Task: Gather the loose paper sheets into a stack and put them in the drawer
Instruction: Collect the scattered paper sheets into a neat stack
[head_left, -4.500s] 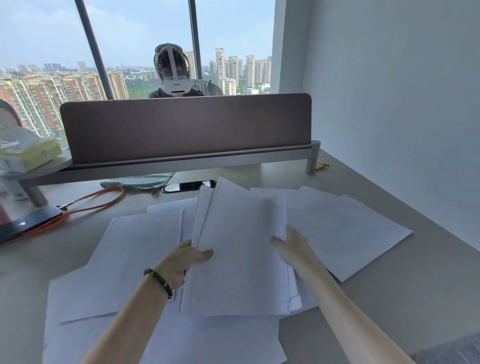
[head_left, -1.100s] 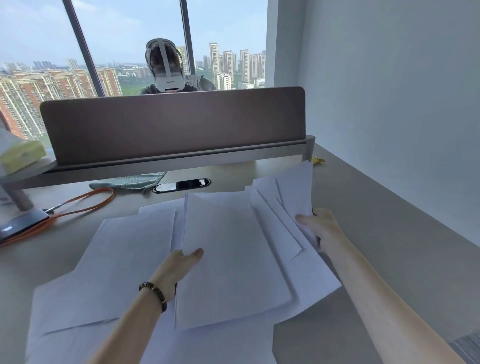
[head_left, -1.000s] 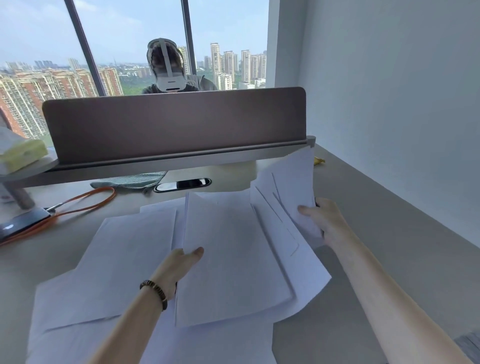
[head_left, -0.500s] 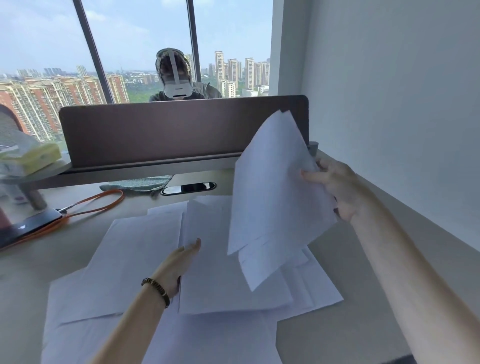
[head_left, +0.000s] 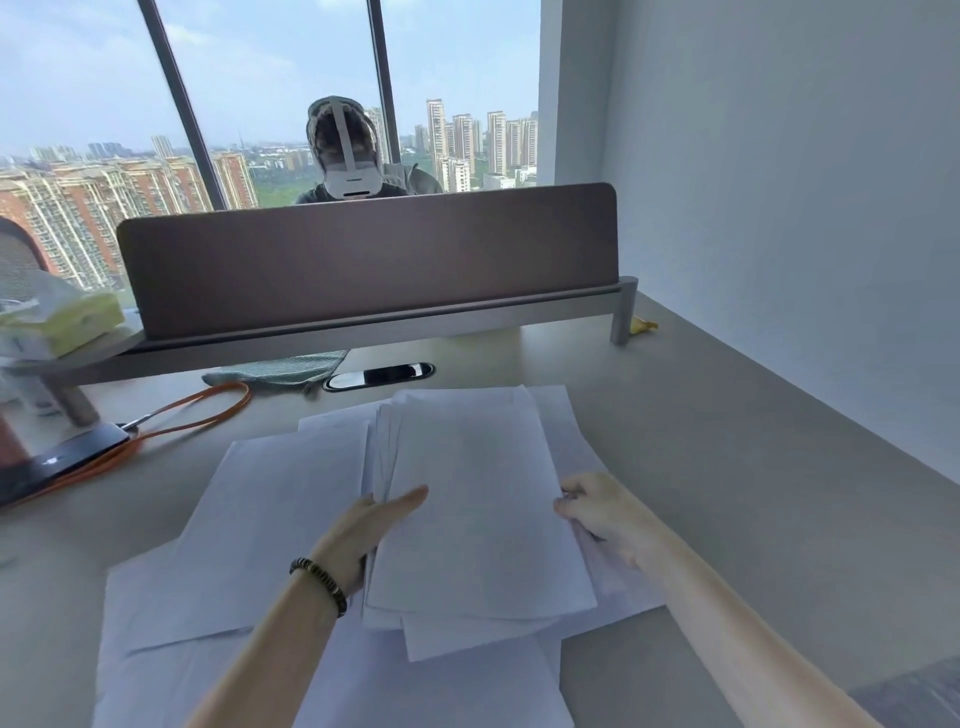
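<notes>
Head view: left hand (head_left: 363, 530) and right hand (head_left: 605, 512) have fingers clamped on opposite sides of the uneven stack of white paper sheets (head_left: 478, 509), squaring it mid-counter above loose white sheets (head_left: 260, 519) awaiting collection.

I see a paper stack (head_left: 483, 509) at the middle of the bench (head_left: 727, 493), my left hand (head_left: 363, 530) at its left edge and my right hand (head_left: 608, 512) at its right. Loose sheets (head_left: 270, 519) lie left of it and under it. Behind stands the divider panel (head_left: 363, 260), with a cable loop (head_left: 208, 410) far left.
</notes>
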